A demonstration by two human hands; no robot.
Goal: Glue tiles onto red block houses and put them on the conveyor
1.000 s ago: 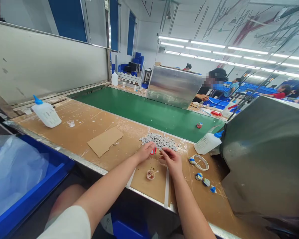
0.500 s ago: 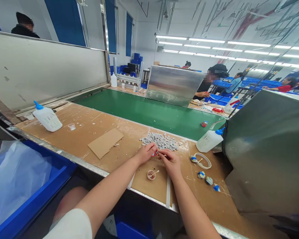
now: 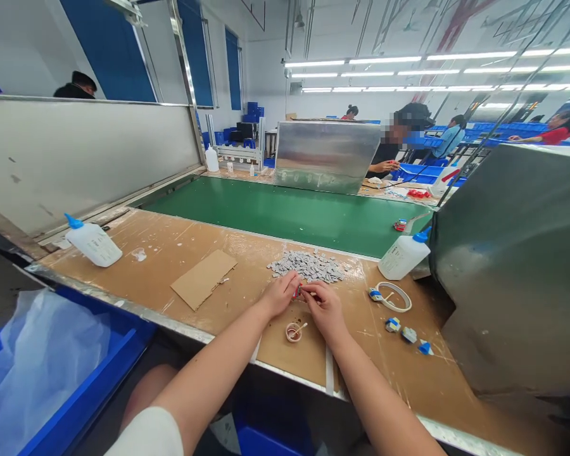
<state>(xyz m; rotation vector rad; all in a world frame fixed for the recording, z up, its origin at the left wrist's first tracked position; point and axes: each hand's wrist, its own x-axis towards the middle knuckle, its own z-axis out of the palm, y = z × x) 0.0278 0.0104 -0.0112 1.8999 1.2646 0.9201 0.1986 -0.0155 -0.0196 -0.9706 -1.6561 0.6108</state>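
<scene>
My left hand (image 3: 282, 294) is closed around a small red piece (image 3: 297, 291), mostly hidden by the fingers. My right hand (image 3: 323, 306) meets it from the other side, thumb and forefinger pinched at the piece; whether they hold something of their own I cannot tell. Just beyond the fingertips lies a heap of small grey flat pieces (image 3: 308, 265). Nearer me, below the hands, a small round cup (image 3: 293, 332) with a thin stick leaning in it stands on the brown work surface (image 3: 292, 361).
A cardboard sheet (image 3: 204, 278) lies to the left. White bottles with blue caps stand left (image 3: 95, 244) and right (image 3: 403, 257). On the right are a tape ring (image 3: 401, 308) and several small blue-and-pale pieces (image 3: 409, 335). Beyond runs a green belt (image 3: 266, 209); a co-worker (image 3: 393, 152) sits across it.
My head view has tilted and shifted slightly. Both hands stay together at the small red piece, with hardly any finger movement visible.
</scene>
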